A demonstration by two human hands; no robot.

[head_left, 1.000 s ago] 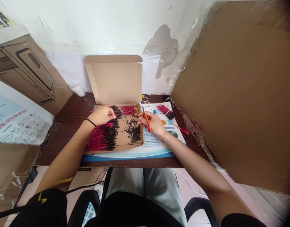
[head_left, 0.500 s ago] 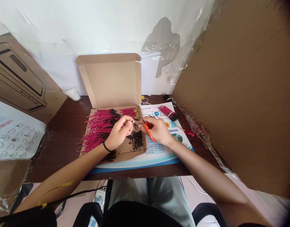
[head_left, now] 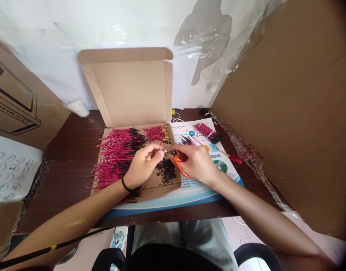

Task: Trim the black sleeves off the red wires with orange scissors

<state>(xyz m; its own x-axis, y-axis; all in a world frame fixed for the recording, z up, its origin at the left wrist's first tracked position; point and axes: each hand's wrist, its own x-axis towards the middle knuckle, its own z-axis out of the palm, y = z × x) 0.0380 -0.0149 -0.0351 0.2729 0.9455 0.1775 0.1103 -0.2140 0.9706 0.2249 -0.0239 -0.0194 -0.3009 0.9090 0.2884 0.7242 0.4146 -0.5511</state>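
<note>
My left hand [head_left: 144, 162] pinches a thin wire [head_left: 169, 150] whose end reaches the blades of the orange-handled scissors [head_left: 179, 162] held in my right hand [head_left: 197, 163]. Both hands are over the flat cardboard box base [head_left: 173, 184], above a heap of black clippings [head_left: 165, 171]. To the left lies a large spread of red wires with black ends [head_left: 116, 158]. A smaller batch of red wires with gold tips [head_left: 156, 133] sits beyond my left hand. A tied bundle of red wires [head_left: 208, 132] rests on the printed leaflet [head_left: 195, 140].
The box lid [head_left: 130, 86] stands open against a white wall with peeling plastic. Large cardboard sheets [head_left: 282, 113] flank the dark wooden table [head_left: 65, 150]. A small red object [head_left: 235, 159] lies near the right side. My knees are below the table edge.
My left hand has moved from lying on the wires to pinching a wire at the scissors. My right hand has shifted slightly. The view has tilted, and the table appears lower and larger.
</note>
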